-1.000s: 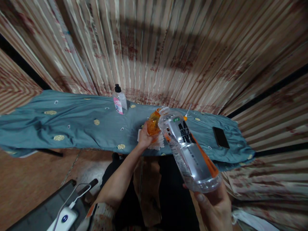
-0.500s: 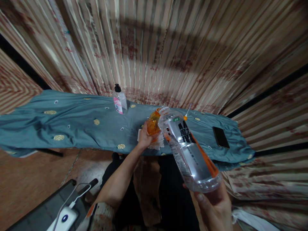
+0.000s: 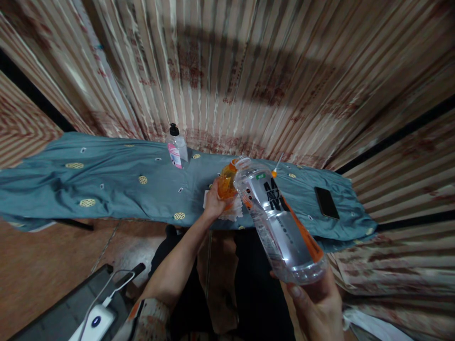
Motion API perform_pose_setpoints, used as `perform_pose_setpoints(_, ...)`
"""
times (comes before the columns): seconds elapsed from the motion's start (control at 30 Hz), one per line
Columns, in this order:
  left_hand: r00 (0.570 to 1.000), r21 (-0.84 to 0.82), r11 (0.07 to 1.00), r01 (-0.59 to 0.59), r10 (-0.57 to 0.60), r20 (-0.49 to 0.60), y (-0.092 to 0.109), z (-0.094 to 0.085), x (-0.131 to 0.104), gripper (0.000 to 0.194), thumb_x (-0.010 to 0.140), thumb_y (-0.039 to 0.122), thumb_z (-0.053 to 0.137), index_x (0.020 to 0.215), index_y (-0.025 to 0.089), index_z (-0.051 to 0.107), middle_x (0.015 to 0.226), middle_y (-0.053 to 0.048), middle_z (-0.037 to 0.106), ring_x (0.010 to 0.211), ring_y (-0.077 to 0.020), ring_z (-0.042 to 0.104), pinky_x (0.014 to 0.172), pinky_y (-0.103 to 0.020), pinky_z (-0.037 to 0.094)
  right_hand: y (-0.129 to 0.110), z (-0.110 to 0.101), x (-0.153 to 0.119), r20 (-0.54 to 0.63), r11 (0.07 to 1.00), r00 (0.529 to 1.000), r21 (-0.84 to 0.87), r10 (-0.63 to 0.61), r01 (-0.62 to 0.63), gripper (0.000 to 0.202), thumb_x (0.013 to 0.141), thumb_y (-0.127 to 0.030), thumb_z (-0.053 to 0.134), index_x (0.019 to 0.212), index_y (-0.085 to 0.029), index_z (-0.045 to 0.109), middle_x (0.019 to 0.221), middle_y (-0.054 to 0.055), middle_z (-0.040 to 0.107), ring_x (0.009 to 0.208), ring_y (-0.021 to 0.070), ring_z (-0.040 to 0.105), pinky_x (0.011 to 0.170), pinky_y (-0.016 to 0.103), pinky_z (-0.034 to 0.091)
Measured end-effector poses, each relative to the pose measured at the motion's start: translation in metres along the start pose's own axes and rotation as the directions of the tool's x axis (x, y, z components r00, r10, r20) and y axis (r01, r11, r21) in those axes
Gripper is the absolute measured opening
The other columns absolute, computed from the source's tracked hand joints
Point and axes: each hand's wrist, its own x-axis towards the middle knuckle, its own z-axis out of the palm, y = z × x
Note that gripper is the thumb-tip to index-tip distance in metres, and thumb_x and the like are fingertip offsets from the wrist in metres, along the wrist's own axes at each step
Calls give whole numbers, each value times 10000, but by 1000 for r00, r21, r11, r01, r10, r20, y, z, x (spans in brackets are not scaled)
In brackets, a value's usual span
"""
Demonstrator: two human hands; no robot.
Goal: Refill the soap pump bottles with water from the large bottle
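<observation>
My left hand [image 3: 214, 201] is closed around a small orange see-through bottle [image 3: 226, 182], held over a white tissue [image 3: 232, 211] on the cloth. In my right hand [image 3: 314, 303] is the base of a large clear plastic bottle [image 3: 280, 220] with a silver and orange label. The large bottle is tilted, its uncapped neck pointing up and left against the orange bottle's mouth. Whether liquid passes between the two mouths I cannot tell. Behind the large bottle, an orange pump top [image 3: 274, 173] with a thin tube lies on the cloth, partly hidden.
A clear pump bottle [image 3: 177, 150] with a pink label and black top stands at the back of the teal cloth-covered table [image 3: 117, 184]. A dark phone [image 3: 326, 202] lies at the right. A white power bank [image 3: 97, 322] with a cable sits lower left. Striped curtains [image 3: 220, 76] hang behind.
</observation>
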Motion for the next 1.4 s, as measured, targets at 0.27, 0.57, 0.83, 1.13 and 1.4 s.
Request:
perform_pose_setpoints(0.27, 1000, -5, 1000, 1, -1, 11, 3, -1, 0, 620, 630, 258, 792, 1185, 206, 521, 1154, -59, 704, 1069, -253, 684, 963, -387, 541, -7, 6, -4, -13, 999, 999, 33, 31, -30, 944, 559, -397, 923, 1384, -249, 490, 1240, 104, 689, 844, 272, 734, 775, 384, 598)
perform_pose_setpoints(0.57, 1000, -19, 1000, 0, 1, 14, 3, 0, 0, 633, 628, 266, 788, 1193, 195, 512, 1151, -65, 705, 1059, -250, 684, 963, -386, 538, -1, -2, 1, 14, 1000, 1000, 3, 12, -12, 966, 561, -379, 919, 1397, -222, 461, 1226, 131, 707, 747, 251, 738, 762, 389, 605)
perform_pose_setpoints(0.83, 1000, -38, 999, 5, -5, 6, 2, 1, -1, 623, 621, 272, 799, 1174, 195, 524, 1156, -65, 708, 1063, -254, 684, 967, -394, 540, 1, -5, 2, 19, 999, 1000, -54, -3, 4, 963, 565, -417, 911, 1394, -203, 469, 1219, 140, 714, 787, 270, 743, 767, 387, 600)
perform_pose_setpoints(1.13, 1000, -39, 999, 29, -29, 4, 2, 0, 0, 663, 610, 242, 807, 1206, 188, 521, 1154, -71, 710, 1069, -256, 685, 964, -381, 540, 8, -9, 4, 43, 1000, 999, -24, 1, 0, 962, 578, -378, 914, 1406, -217, 451, 1259, 140, 698, 790, 264, 751, 777, 398, 614)
perform_pose_setpoints(1.4, 1000, -20, 999, 29, -29, 10, 1, 1, 0, 671, 608, 217, 805, 1211, 207, 513, 1146, -46, 711, 1058, -239, 689, 961, -374, 546, 9, -11, 6, 62, 1000, 998, -23, -17, 18, 944, 592, -358, 908, 1406, -219, 451, 1231, 138, 713, 795, 278, 759, 754, 403, 625)
